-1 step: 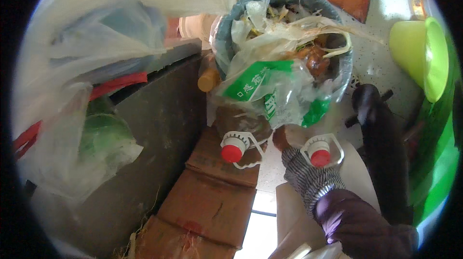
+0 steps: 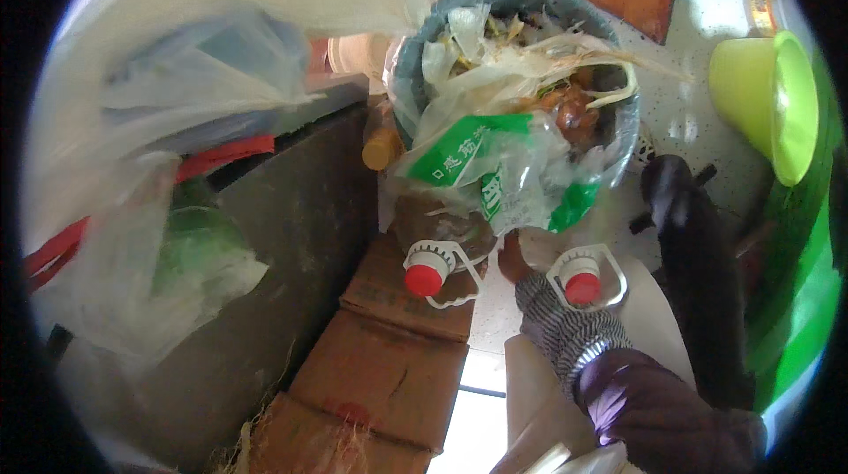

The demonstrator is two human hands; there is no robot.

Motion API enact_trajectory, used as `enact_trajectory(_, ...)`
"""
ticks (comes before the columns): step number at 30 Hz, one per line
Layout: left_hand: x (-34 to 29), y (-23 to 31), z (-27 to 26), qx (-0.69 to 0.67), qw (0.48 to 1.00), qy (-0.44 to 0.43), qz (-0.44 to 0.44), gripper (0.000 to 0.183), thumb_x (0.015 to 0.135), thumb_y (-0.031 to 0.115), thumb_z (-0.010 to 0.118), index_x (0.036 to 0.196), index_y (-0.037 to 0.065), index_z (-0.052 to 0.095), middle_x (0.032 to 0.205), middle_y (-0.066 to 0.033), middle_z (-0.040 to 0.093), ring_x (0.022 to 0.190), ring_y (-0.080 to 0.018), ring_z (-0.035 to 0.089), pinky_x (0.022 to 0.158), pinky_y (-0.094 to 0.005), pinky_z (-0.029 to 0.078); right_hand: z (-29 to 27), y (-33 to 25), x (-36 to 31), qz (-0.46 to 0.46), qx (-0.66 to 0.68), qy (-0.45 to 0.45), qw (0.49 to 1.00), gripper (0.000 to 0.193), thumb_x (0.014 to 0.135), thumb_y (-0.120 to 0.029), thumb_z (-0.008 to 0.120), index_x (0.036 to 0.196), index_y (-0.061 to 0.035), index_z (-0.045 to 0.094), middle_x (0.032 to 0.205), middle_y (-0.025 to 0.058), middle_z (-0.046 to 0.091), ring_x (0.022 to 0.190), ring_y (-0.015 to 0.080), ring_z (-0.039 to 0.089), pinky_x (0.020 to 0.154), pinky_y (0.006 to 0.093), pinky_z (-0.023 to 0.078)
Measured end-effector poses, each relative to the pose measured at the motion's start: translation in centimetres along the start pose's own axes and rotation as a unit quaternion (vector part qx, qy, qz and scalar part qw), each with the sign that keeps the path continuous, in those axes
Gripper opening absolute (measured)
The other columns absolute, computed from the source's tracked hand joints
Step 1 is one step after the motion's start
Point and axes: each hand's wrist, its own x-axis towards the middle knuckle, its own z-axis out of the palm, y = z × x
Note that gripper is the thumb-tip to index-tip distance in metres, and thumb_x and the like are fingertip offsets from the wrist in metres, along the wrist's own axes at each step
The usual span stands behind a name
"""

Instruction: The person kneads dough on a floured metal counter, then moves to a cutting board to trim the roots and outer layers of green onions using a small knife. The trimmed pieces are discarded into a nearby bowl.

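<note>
Beside the clear plastic, red-capped bottle (image 2: 582,283), right of lower centre, the right hand (image 2: 511,259) was mostly hidden, its opening and hold indeterminable; the bottle's white loop handle (image 2: 618,283) likely offered the surest grip.

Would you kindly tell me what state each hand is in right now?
Left hand: out of view, cannot be told.
Right hand: mostly hidden beside the right-hand red-capped plastic jug, so open or closed cannot be told.
</note>
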Motion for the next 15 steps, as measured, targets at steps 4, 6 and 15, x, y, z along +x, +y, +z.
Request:
enact_trajectory(4,-0.5,-0.1,-0.5,-0.021,0.999,-0.024,-0.016,0.041,0.089,0.057,0.052,0.098,0.018,0.061,0.095,0.0009,0.064,0.081,-0.0186,0.060,0.079,-0.0513,0.049,-3.1,-1.2,-5.3,0.085,0.057,-0.017,0.995,0.022,0.085,-0.021,0.064,0.087,0.0006,0.063,0.085,0.0179,0.068,0.082,0.0334,0.067,0.078,0.0431,0.052)
enact_trajectory(6,-0.9,-0.3,-1.0,-0.039,0.998,-0.038,-0.026,0.041,0.089,0.057,0.052,0.098,0.018,0.061,0.095,0.0009,0.064,0.081,-0.0187,0.060,0.079,-0.0510,0.049,-5.4,-2.0,-7.1,0.256,0.141,-0.121,0.949,0.028,0.089,-0.027,0.060,0.102,-0.0022,0.061,0.086,0.0177,0.065,0.079,0.0281,0.067,0.076,0.0422,0.052)
enact_trajectory(15,-5.0,-2.7,-7.1,-0.195,0.973,-0.114,-0.041,0.040,0.089,0.057,0.052,0.097,0.018,0.061,0.095,0.0010,0.063,0.081,-0.0189,0.060,0.079,-0.0497,0.050,-20.4,-9.1,-10.7,0.086,0.324,-0.361,0.870,0.007,0.093,-0.011,0.056,0.089,-0.0044,0.057,0.073,0.0097,0.058,0.067,0.0201,0.062,0.058,0.0351,0.055)
